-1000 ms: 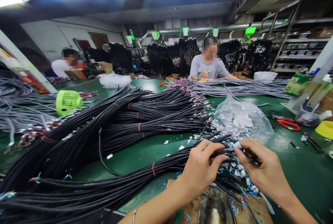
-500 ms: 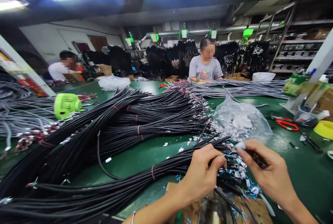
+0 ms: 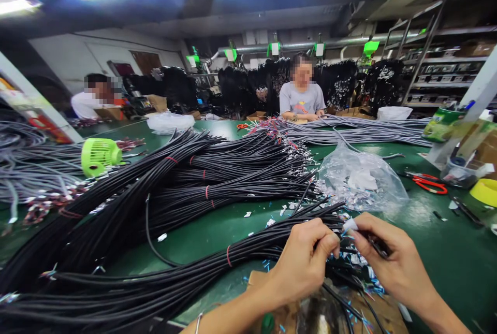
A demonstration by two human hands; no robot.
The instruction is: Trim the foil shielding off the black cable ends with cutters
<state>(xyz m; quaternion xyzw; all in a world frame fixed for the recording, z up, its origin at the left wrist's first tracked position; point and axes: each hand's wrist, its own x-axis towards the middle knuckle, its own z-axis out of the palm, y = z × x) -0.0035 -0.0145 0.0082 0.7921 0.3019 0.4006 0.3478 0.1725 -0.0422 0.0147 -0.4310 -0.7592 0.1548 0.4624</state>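
Observation:
My left hand [image 3: 306, 251] is closed in a pinch over the near bundle of black cables [image 3: 202, 266], apparently on the end of one black cable; the fingers hide most of it. Just to its right, my right hand [image 3: 392, 259] is closed too, its thumb and index finger close to thin wire ends. A white covering [image 3: 350, 224] wraps that index fingertip. Tucked in the right palm is a dark tool [image 3: 378, 246], mostly hidden, whose kind I cannot make out. Blue and white scraps [image 3: 375, 285] lie below the hands.
More tied black cable bundles [image 3: 233, 168] stretch across the green table [image 3: 435, 251]. A clear plastic bag [image 3: 361, 176] of scraps sits beyond my hands, with red-handled pliers [image 3: 429, 184] to its right. A lime-green fan [image 3: 101, 157] stands at left. Two people sit opposite.
My right hand has moved left, bringing its fingertips close to my left hand's. My left hand has barely shifted. The co-worker opposite has leaned a little to the left.

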